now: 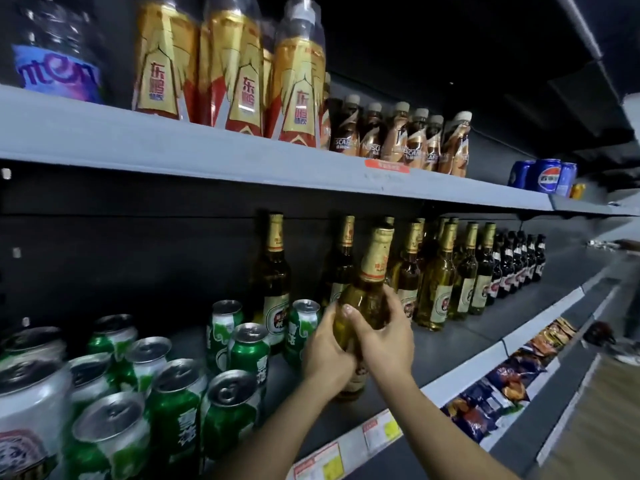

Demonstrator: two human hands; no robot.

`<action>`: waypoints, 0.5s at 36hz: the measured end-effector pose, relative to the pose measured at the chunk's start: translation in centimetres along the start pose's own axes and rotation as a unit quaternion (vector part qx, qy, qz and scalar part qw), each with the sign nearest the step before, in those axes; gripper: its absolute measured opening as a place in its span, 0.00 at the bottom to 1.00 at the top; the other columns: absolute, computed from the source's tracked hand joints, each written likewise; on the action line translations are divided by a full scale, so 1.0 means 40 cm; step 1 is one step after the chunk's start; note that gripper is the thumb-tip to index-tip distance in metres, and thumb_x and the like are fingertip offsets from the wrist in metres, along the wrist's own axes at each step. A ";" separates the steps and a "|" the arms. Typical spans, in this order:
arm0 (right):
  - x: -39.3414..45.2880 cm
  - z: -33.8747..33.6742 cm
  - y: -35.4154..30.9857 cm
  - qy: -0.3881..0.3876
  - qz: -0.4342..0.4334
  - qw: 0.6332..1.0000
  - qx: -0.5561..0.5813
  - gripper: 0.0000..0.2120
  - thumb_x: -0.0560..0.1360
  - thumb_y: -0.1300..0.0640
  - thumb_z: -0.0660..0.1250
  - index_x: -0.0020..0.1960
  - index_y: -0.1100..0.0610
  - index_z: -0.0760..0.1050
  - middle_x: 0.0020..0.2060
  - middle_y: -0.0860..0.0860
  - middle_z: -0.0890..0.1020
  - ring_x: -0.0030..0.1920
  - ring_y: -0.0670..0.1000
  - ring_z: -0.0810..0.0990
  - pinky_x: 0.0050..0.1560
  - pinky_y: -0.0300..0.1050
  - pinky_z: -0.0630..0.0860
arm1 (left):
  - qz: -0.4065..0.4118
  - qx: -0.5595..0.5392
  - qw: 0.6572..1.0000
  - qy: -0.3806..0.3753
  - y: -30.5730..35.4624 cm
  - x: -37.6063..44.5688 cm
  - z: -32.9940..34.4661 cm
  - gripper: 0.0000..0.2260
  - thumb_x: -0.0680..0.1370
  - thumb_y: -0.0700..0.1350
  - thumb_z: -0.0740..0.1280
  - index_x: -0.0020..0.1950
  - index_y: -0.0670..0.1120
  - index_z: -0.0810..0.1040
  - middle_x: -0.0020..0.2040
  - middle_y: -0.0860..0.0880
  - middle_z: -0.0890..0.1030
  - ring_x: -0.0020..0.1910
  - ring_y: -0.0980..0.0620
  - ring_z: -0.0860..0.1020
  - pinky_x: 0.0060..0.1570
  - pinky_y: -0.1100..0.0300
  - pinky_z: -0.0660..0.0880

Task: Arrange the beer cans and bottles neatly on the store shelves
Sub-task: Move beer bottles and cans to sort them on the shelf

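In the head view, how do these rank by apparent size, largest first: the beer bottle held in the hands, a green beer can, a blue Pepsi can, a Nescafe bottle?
1. Held beer bottle.
2. Green beer can, near the camera, so it looks bigger.
3. Nescafe bottle.
4. Blue Pepsi can, far away; its true size against the green can is unsure.

**Shelf stock count, one view**

Upper shelf (207, 150): 3 gold-and-red bottles (242, 67) in front, more behind, uncountable; 6 brown coffee bottles (398, 140) visible; 3 blue cans (549, 174).

Beer shelf (467, 327): about 9 green cans (249, 348); 1 silver can (31, 410); amber beer bottles (438, 282), at least 9 including one in hand; dark bottles (512, 265), roughly 6, blurred.
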State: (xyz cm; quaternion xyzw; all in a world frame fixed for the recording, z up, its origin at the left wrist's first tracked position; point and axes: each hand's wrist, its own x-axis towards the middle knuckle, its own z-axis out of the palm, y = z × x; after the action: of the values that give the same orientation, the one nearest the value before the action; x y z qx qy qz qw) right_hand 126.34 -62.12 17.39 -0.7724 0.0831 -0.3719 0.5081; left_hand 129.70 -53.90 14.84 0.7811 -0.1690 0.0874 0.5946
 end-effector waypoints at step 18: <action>0.136 0.024 0.161 -0.192 -0.045 0.980 0.012 0.40 0.64 0.44 0.77 0.70 0.46 0.60 0.58 0.45 0.76 0.60 0.47 0.74 0.59 0.46 0.72 | -0.050 0.032 0.998 -0.013 -0.024 0.049 0.034 0.30 0.68 0.40 0.73 0.63 0.64 0.68 0.55 0.57 0.80 0.56 0.56 0.78 0.57 0.55 0.77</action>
State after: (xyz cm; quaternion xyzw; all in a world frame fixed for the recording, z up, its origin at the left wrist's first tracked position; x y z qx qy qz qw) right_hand 132.44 -67.21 14.42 -0.8262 -0.0556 -0.2404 0.5065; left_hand 131.77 -55.29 14.27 0.8084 -0.1348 0.0532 0.5706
